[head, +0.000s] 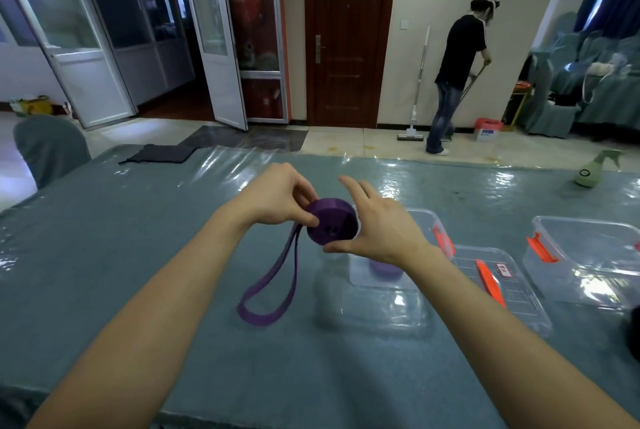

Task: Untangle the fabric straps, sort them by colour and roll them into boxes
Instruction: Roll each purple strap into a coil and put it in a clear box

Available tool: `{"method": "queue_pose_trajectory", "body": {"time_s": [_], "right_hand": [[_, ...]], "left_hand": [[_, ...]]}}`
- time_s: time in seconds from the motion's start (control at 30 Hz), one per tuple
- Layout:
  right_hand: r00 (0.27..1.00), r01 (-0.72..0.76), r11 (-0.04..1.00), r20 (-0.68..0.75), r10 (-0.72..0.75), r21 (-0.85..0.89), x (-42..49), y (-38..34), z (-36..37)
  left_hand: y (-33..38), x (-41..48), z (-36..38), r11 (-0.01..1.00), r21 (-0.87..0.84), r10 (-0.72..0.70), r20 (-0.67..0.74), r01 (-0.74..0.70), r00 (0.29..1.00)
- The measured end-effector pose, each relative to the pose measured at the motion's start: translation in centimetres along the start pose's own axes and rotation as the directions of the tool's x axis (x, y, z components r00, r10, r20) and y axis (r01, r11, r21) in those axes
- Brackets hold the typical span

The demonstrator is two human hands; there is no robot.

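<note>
A purple strap [330,225], flat and woven, with most of its length wound into a thick disc, is being held above the counter [138,255]. The disc's left edge is being pinched in the grip of the left hand [278,200], with the thumb on the near face and the fingers curled over the back. The right hand [379,224] is being held open, its thumb laid under the disc's lower rim and its forefinger stretched straight. Whether its other fingers are touching the disc is being hidden by the palm. The unwound tail is hanging in a long loop, and its end is being borne by the counter's glossy clear film.

Under the right wrist a clear plastic box [374,311] is standing. A second purple roll [384,267] inside it is being half covered by the wrist and blurred by the wall. Just beside it a ribbed clear piece [512,300] with orange clips is lying; lid or box cannot be told. A further box [585,255] is being cut off by the right edge, as is a dark shape [632,331] too blurred to make out.
</note>
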State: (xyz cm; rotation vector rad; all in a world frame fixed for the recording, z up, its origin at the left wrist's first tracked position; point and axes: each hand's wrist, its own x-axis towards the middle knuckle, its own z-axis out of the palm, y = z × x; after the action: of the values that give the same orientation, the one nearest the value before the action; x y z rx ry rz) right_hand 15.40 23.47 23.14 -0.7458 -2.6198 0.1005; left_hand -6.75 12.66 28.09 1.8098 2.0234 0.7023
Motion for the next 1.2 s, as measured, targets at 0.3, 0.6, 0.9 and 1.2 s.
{"method": "queue_pose_trajectory", "body": {"time_s": [0.3,0.6,0.9,1.2], "right_hand": [[0.953,-0.143,0.92,0.3,0.029,0.365,0.0,-0.9,0.3],[0.968,-0.251,0.56,0.203,0.147,0.789,-2.0,1.8,-2.4],[0.962,-0.269,0.344,0.232,0.147,0.899,-3.0,3.0,-2.4],[0.945,-0.324,0.335,0.285,0.162,0.885,-4.5,2.6,1.0]], "left_hand": [[2.6,1.0,0.6,0.903,0.404,0.089,0.159,-0.147,0.983],[0.2,0.0,0.8,0.962,-0.262,0.111,0.133,-0.073,0.985],[1.4,0.1,1.6,0.927,-0.371,0.076,0.031,-0.059,0.997],[2.8,1.2,0.6,0.996,-0.073,0.057,0.149,-0.046,0.987]]}}
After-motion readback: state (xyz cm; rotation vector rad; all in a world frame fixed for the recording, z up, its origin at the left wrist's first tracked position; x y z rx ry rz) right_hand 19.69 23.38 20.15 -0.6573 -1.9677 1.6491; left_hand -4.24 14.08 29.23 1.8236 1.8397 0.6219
